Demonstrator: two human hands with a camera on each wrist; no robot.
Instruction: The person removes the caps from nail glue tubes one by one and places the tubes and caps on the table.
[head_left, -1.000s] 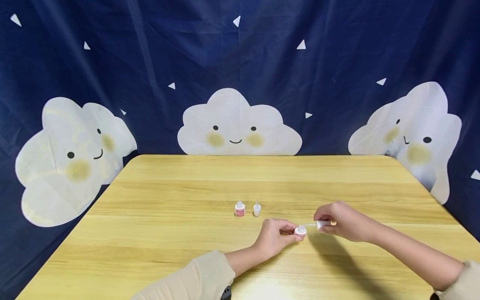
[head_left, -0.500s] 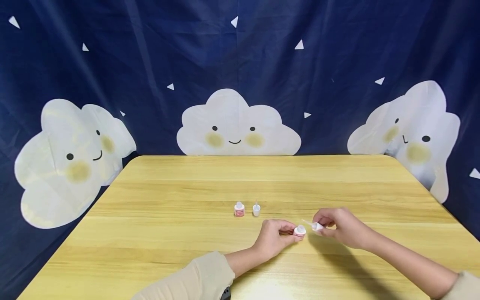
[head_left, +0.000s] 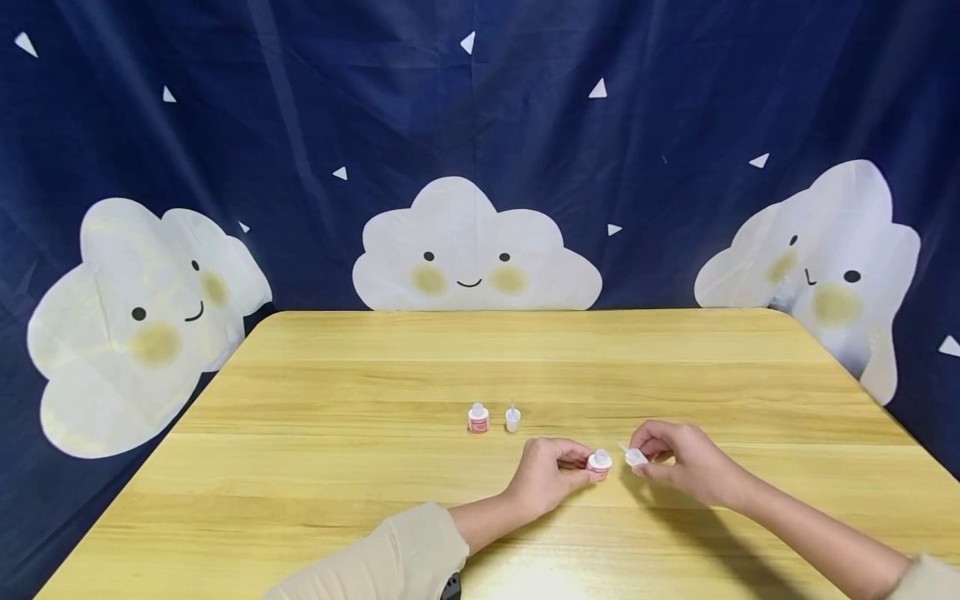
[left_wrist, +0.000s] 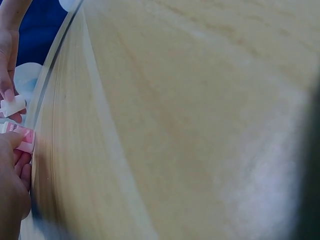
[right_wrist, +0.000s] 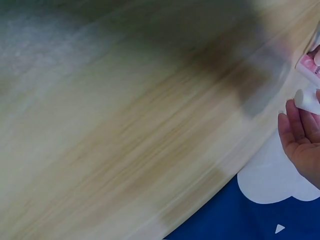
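Observation:
In the head view my left hand (head_left: pixel 543 477) grips a small white bottle (head_left: pixel 599 463) with a pink label, its translucent neck uncapped. The left wrist view shows the label (left_wrist: pixel 27 142) beside the thumb. Just to the right, my right hand (head_left: pixel 693 462) pinches a white cap (head_left: pixel 636 457) between thumb and fingers. A thin pale stick juts from the cap toward the upper left, apart from the bottle. In the right wrist view, fingers partly cover the cap (right_wrist: pixel 306 102), and the bottle (right_wrist: pixel 308 68) is cut off by the frame edge.
Behind the left hand stands a second uncapped bottle (head_left: pixel 478 419) with a pink label. Next to it a white cap (head_left: pixel 513 420) rests upside down, its stick pointing up. The wooden table (head_left: pixel 337 467) ends at a dark blue cloth (head_left: pixel 540 125) with white clouds.
My right hand has moved slightly down and tilted the cap, so its stick swings from level beside the bottle's neck to pointing up and left. The left hand and its bottle stay put.

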